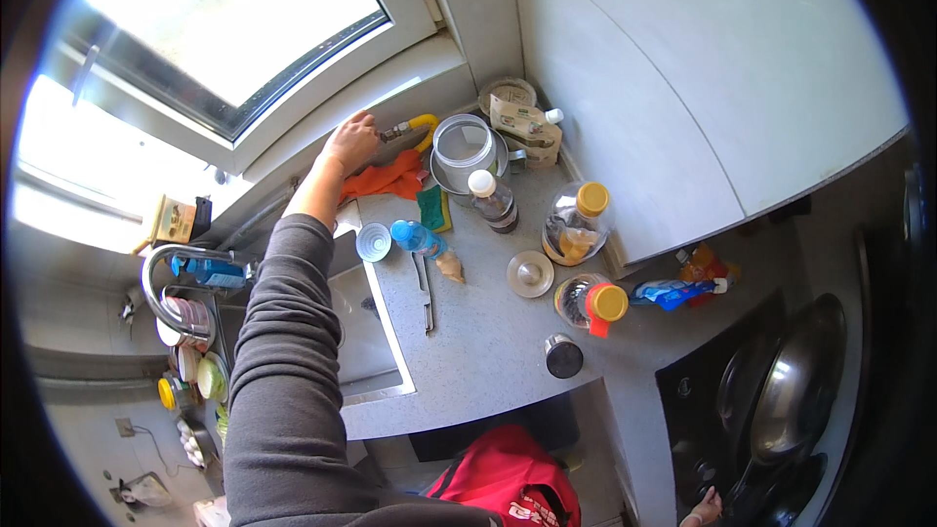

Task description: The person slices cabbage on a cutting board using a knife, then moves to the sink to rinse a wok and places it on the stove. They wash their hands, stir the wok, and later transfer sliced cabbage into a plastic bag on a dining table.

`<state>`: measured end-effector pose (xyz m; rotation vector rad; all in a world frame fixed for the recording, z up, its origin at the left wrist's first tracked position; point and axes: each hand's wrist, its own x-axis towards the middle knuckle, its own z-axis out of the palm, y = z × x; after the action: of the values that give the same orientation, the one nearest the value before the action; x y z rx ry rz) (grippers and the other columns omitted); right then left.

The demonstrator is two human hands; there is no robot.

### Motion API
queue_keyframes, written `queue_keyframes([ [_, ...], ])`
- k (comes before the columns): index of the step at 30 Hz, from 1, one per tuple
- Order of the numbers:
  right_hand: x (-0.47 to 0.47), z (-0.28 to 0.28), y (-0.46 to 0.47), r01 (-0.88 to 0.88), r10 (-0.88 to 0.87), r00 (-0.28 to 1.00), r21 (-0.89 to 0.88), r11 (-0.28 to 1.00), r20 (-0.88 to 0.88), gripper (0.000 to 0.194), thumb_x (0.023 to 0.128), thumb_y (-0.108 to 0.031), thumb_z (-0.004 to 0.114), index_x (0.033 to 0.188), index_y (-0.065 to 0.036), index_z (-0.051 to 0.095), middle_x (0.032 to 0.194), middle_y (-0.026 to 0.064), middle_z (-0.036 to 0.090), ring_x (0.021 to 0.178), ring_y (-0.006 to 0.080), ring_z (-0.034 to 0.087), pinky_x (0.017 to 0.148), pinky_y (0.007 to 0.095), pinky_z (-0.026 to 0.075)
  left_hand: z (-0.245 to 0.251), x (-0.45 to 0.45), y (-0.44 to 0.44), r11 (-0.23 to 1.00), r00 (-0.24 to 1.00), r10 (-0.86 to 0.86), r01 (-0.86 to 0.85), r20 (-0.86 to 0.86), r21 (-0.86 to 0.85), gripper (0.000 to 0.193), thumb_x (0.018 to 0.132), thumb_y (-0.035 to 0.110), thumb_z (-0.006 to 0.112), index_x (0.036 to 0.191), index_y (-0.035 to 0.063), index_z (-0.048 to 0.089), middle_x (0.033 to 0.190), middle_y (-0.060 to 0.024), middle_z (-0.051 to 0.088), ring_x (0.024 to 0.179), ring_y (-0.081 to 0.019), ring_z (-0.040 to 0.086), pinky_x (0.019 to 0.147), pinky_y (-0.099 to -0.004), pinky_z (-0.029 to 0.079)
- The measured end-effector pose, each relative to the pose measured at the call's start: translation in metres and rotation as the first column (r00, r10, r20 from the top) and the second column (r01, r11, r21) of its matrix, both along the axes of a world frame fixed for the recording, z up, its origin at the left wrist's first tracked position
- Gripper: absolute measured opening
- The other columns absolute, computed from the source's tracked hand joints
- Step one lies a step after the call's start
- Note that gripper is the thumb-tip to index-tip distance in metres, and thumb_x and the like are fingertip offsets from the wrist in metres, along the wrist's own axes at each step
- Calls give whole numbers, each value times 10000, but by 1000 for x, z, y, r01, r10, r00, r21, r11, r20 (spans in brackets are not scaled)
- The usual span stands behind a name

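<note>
My left hand [354, 140] reaches to the wall below the window, its fingers curled at a metal pipe fitting [396, 132] that joins a yellow hose [424, 122]. The fingertips are partly hidden. Under that hand lies an orange cloth [392, 176], beside a green-and-yellow sponge [434, 208]. At the bottom right edge, my right hand [706, 507] is beside the control knobs [704, 471] of a black cooktop [681, 410]. Its small, cut-off view does not settle whether it grips a knob. A metal wok [779, 402] sits on the cooktop.
A sink [366, 337] and curved faucet [150, 282] lie left. On the counter stand a clear plastic jar [463, 143], a dark-liquid bottle [494, 206], a blue-capped bottle [419, 238], metal tongs [424, 293], a metal lid [530, 274] and yellow-lidded jars [576, 227]. The open window [410, 22] juts in above.
</note>
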<state>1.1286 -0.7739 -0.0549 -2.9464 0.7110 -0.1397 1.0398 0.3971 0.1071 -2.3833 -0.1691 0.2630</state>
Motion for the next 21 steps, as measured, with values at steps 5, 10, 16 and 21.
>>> queue_keyframes([
  [5, -17, 2, 49, 11, -11, 1000, 233, 972, -1, 442, 883, -334, 704, 1136, 28, 673, 1004, 204, 709, 866, 288, 704, 747, 342, 567, 22, 32, -3, 916, 920, 383, -367, 79, -161, 372, 799, 496, 652, 767, 139, 753, 836, -14, 702, 1042, -150, 592, 942, -330, 399],
  [10, -31, 35, 74, -65, 49, 998, 442, 894, 47, 405, 889, -247, 706, 1169, 41, 650, 1088, 213, 661, 905, 269, 674, 800, 343, 541, -2, 43, -16, 858, 835, 509, -513, 212, -38, 421, 815, 541, 644, 939, 152, 745, 1063, -52, 662, 1088, -208, 588, 935, -392, 432],
  [16, -15, 71, 107, -238, 220, 968, 168, 957, 118, 280, 813, -229, 764, 991, -22, 702, 922, 136, 637, 749, 264, 636, 689, 338, 510, 4, -24, -71, 988, 632, 142, -46, 762, -146, 388, 918, 395, 627, 1161, 93, 632, 1096, -104, 681, 995, -291, 659, 805, -392, 537],
  [21, -23, 53, 85, -268, 254, 963, 206, 941, 91, 353, 817, -224, 755, 1123, -59, 698, 1053, 112, 661, 937, 285, 618, 762, 360, 531, -4, -110, -177, 908, 435, 291, 154, 852, -389, 306, 992, 235, 547, 1190, 18, 632, 1180, -128, 649, 1068, -293, 624, 902, -401, 496],
])
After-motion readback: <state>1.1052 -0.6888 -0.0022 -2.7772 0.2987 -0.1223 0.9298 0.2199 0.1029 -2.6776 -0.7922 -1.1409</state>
